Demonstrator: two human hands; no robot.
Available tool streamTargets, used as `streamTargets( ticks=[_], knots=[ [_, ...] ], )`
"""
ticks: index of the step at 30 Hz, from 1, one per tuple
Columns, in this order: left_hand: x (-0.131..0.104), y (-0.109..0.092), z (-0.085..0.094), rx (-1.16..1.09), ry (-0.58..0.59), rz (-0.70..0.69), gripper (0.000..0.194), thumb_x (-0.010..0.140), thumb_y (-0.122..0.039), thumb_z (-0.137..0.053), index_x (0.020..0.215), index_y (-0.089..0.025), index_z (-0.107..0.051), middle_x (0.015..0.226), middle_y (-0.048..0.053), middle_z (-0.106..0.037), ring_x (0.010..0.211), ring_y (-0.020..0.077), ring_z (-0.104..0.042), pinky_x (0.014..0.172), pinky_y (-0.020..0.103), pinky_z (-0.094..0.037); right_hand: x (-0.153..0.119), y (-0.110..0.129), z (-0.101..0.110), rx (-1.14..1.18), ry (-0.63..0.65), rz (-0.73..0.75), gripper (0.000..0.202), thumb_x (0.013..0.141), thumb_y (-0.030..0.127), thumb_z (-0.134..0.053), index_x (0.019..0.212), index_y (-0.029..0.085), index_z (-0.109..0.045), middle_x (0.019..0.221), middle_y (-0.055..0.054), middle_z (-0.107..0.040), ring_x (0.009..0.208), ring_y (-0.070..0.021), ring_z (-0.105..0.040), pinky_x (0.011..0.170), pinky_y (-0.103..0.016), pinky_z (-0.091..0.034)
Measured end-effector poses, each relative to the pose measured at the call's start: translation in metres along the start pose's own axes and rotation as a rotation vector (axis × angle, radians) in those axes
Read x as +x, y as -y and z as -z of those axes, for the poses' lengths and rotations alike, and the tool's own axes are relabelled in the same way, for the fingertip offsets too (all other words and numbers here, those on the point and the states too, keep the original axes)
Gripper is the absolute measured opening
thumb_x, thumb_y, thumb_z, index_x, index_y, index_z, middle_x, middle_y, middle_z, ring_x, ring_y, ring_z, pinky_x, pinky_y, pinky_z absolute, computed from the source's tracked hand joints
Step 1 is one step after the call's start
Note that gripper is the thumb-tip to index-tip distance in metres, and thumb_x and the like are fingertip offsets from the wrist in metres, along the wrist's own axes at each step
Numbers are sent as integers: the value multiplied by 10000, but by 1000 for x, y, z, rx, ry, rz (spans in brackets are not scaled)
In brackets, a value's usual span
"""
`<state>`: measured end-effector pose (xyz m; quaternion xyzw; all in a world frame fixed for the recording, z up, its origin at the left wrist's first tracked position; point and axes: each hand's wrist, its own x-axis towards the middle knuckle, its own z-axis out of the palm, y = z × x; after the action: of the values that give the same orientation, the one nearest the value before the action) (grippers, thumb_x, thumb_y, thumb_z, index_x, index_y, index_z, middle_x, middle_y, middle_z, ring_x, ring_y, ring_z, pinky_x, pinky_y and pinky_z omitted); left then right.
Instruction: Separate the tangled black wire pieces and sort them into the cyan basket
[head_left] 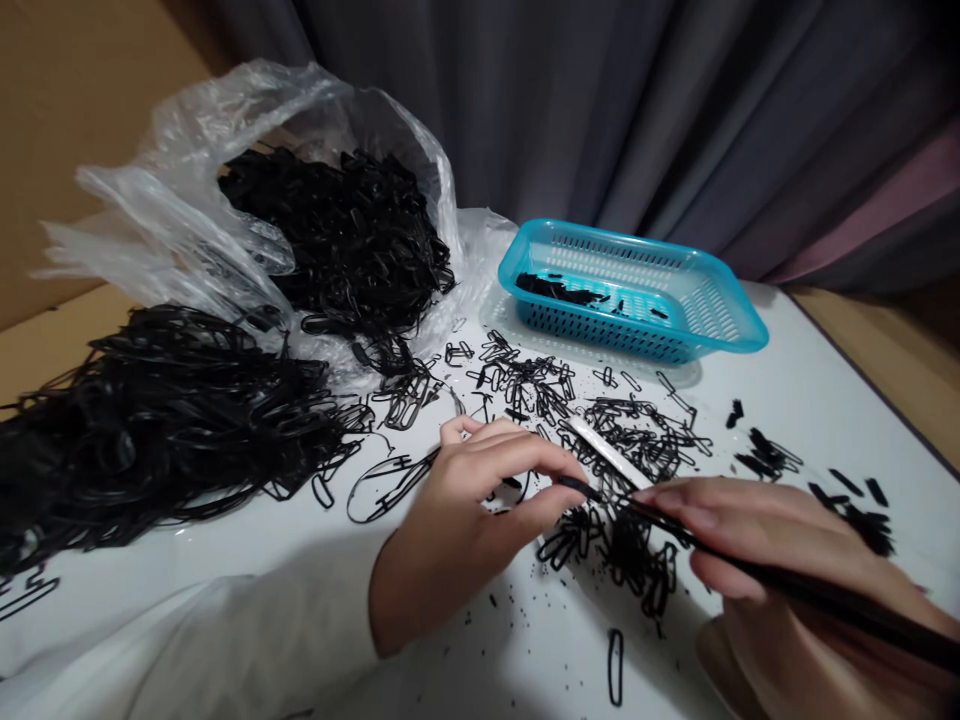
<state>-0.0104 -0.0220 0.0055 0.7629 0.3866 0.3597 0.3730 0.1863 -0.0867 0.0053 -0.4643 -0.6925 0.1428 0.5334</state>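
Observation:
My left hand (pixel 495 490) pinches a small black rubber-like piece (pixel 581 487) between thumb and forefinger. My right hand (pixel 795 570) grips a long, slim black tool (pixel 817 592) that looks like tweezers, its tip close to that piece. A pale flat stick (pixel 609 450) reaches up and left from my right fingertips; whether I hold it or it lies on the table I cannot tell. Under and around both hands are scattered thin black loops and scraps (pixel 637 560).
Left of my hands is a tangled heap of black strips (pixel 172 420). Behind it, a clear plastic bag (pixel 202 130) gapes around more black pieces (pixel 345 230). A blue basket (pixel 724 310) with some black bits stands at the back right. Small black pieces (pixel 862 520) lie at right.

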Motion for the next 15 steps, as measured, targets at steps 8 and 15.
streamTargets(
  ticks=[8, 15],
  knots=[
    [0, -1, 0, 16, 14, 0, 86, 846, -180, -634, 813, -255, -659, 819, -54, -708, 811, 151, -612, 890, 349, -318, 2, -3, 5, -69, 91, 46, 286, 822, 219, -662, 1074, 354, -674, 960, 5, -736, 876, -185, -698, 691, -289, -594],
    [-1, -2, 0, -3, 15, -18, 90, 841, -166, -638, 812, -249, -659, 819, -48, -715, 808, 158, -617, 887, 355, -319, 5, -3, 10, -78, 182, 75, 316, 810, 188, -662, 1083, 348, -660, 983, -7, -737, 854, -198, -722, 663, -279, -620]
  ],
)
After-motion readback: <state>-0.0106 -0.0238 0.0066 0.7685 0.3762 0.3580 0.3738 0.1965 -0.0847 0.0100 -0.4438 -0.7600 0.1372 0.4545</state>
